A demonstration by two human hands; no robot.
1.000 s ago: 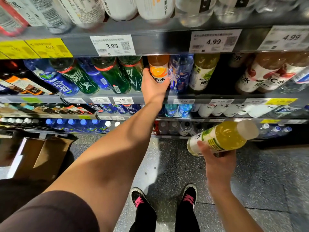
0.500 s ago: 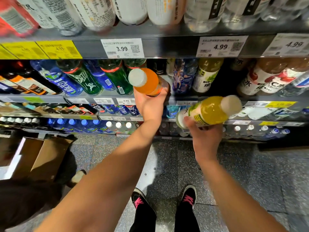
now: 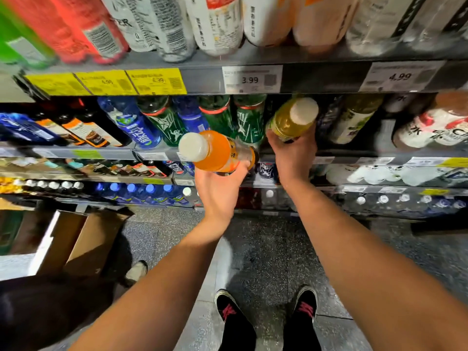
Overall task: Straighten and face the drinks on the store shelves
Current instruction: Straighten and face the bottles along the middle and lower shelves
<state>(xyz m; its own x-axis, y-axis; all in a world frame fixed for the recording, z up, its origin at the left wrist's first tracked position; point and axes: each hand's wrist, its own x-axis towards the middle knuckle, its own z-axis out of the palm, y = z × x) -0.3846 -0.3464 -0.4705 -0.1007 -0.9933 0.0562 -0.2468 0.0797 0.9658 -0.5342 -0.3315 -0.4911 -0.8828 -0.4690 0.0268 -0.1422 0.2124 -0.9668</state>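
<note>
My left hand (image 3: 219, 188) grips an orange drink bottle (image 3: 215, 152) with a white cap, held tilted in front of the shelf, cap toward me and to the left. My right hand (image 3: 293, 153) grips a yellow drink bottle (image 3: 291, 120) with a white cap, its base pushed into the gap on the second shelf (image 3: 329, 158) beside the green bottles (image 3: 249, 120). A matching yellow-green bottle (image 3: 354, 120) stands further right on that shelf.
Blue and green bottles (image 3: 162, 122) fill the shelf to the left, red-and-white ones (image 3: 430, 130) to the right. Price tags (image 3: 252, 79) line the upper shelf edge. An open cardboard box (image 3: 76, 241) sits on the floor at left. Another person's shoe (image 3: 136, 271) is near it.
My right hand rose from waist height and carried the yellow bottle up into the shelf gap. My left hand pulled the orange bottle out of the shelf and lowered it toward me.
</note>
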